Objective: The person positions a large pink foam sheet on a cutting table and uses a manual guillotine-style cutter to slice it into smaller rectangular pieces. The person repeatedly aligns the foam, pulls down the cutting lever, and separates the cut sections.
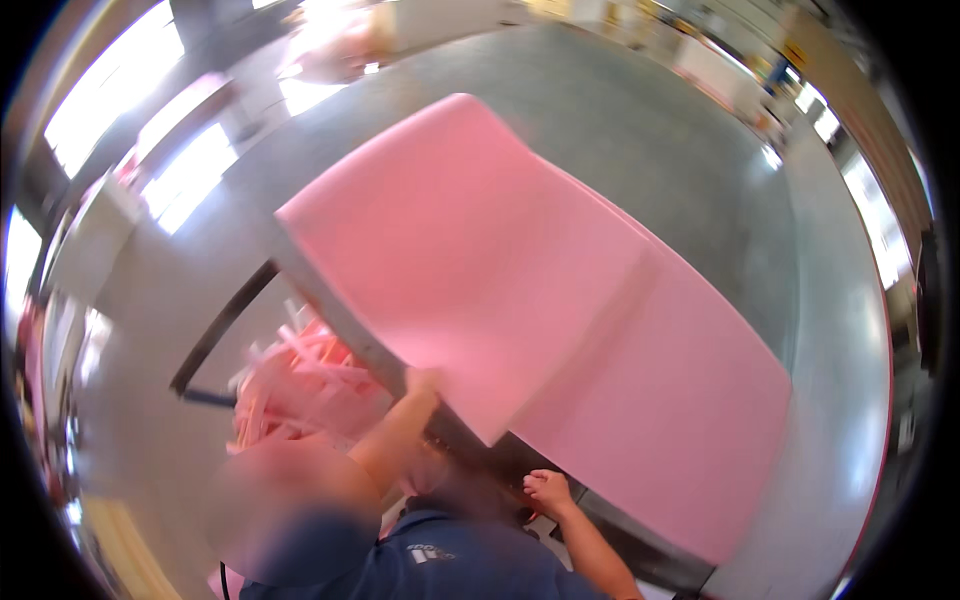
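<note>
A large pink foam sheet (420,240) is folded over on itself, its raised far-left part curving up above the table. My left hand (423,382) is closed on the near edge of this upper layer, its fingertips partly hidden by the foam. Under it lies a flat pink layer (670,410) that stretches to the right along the table edge. My right hand (548,490) hovers just off the table's near edge, fingers curled in; whether anything is inside them is hidden. It appears apart from the foam.
The grey table (640,120) extends far beyond the foam. Left of me is a heap of pink and pale foam strips (300,385), beside a dark bar frame (225,325). Pale blocks (95,240) and bright windows stand farther left.
</note>
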Available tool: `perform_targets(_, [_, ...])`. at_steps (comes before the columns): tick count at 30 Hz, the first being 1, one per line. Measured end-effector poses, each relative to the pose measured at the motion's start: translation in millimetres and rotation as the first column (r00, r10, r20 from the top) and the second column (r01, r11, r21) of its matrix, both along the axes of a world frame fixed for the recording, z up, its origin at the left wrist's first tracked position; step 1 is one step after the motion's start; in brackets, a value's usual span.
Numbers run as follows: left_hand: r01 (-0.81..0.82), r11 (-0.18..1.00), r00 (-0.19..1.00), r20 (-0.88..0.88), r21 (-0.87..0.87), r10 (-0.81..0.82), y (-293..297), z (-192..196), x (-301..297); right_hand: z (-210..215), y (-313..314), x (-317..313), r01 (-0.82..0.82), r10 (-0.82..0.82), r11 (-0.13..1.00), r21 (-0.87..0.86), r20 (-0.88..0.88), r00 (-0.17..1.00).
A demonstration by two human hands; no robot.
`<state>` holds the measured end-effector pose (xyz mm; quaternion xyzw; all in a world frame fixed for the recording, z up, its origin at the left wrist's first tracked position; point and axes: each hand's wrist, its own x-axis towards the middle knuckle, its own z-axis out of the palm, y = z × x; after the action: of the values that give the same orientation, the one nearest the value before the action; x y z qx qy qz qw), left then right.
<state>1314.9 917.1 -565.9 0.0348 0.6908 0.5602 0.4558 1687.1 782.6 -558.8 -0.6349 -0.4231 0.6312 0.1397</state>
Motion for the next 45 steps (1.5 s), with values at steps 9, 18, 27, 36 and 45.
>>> perform_targets(9, [0.141, 0.950, 0.965, 0.178, 0.277, -0.195, 24, 55, -120, -33, -13, -47, 0.688, -0.690, 0.723, -0.067, -0.007, 0.724])
perform_targets(18, [0.207, 0.970, 0.950, -0.211, -0.128, -0.231, 113, -116, -177, -116, 8, -75, 0.907, -0.926, 0.378, 0.184, 0.075, 0.370])
perform_targets(27, [-0.069, 0.997, 0.988, 0.138, 0.027, 0.065, 127, -80, -197, -161, 36, -21, 0.894, -0.877, -0.377, -0.241, -0.217, -0.429])
perform_targets(36, [0.421, 0.715, 0.861, 0.002, 0.558, -0.509, 125, 146, -244, -14, 158, -54, 0.990, -0.924, -0.131, 0.043, -0.367, -0.106])
perform_targets(45, [0.602, 0.764, 0.789, -0.027, 0.235, -0.613, 197, 101, -308, 2, 122, -135, 0.936, -0.925, -0.351, -0.017, -0.149, -0.350])
